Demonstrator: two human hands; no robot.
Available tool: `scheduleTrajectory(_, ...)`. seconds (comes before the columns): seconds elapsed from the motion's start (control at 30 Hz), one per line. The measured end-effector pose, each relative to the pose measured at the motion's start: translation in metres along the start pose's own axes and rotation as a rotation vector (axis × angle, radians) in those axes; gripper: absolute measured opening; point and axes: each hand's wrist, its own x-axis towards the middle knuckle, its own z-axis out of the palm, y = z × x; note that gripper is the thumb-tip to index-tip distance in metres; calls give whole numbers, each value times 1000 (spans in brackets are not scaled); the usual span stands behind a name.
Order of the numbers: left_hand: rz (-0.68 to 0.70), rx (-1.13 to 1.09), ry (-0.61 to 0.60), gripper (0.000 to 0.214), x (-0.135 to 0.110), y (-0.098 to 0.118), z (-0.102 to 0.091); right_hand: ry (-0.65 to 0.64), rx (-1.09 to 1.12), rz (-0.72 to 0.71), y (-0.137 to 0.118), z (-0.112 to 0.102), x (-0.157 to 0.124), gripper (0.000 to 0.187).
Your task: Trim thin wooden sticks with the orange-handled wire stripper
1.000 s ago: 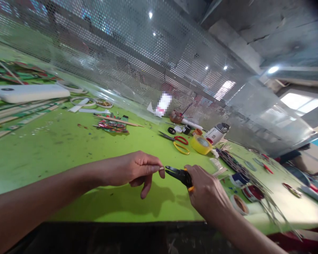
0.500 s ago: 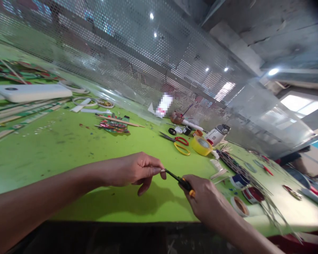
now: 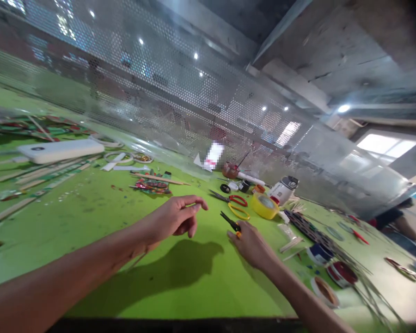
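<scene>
My left hand (image 3: 178, 216) hovers over the green table (image 3: 72, 217) with thumb and forefinger pinched together. A thin stick (image 3: 138, 261) shows below its wrist and seems to run into the pinch. My right hand (image 3: 253, 245) is closed on small black cutters with orange handles (image 3: 230, 222). Their jaws point up and left, a short gap away from my left fingertips. The cutters lie just in front of scissors with red and yellow handles (image 3: 237, 206).
A yellow tape roll (image 3: 263, 205) and a white bottle (image 3: 284, 187) stand behind the scissors. Tape rolls (image 3: 339, 273) and a sheaf of thin sticks (image 3: 319, 236) lie at right. A white power bank (image 3: 60, 150) and flat strips are at far left. A perforated metal screen (image 3: 194, 106) backs the table.
The cutters' jaws were at the stick end in my left fingers. Now the hands have parted: the left has risen, the right has moved forward with the cutters.
</scene>
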Motion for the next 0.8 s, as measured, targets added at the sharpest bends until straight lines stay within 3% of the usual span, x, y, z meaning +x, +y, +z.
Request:
scheduleTrajectory(0.17,70,-95,265,14,13,-4,-17,124,-42,32,4,26,36,45)
scheduleTrajectory(0.3,76,-162,383,13,21,-6,-31,216,-24,14,3,38,47,59)
scheduleTrajectory(0.43,53,-218,417,20,25,-5,-40,293,32,-39,4,42,49,65)
scheduleTrajectory(0.6,84,-290,436,21,26,-2,-46,356,174,-107,0,39,45,52)
scheduleTrajectory(0.7,111,-342,402,21,24,-1,-44,340,311,-149,-16,34,42,42)
scheduleTrajectory(0.8,156,-408,353,17,22,0,-39,243,495,-213,-46,27,36,39)
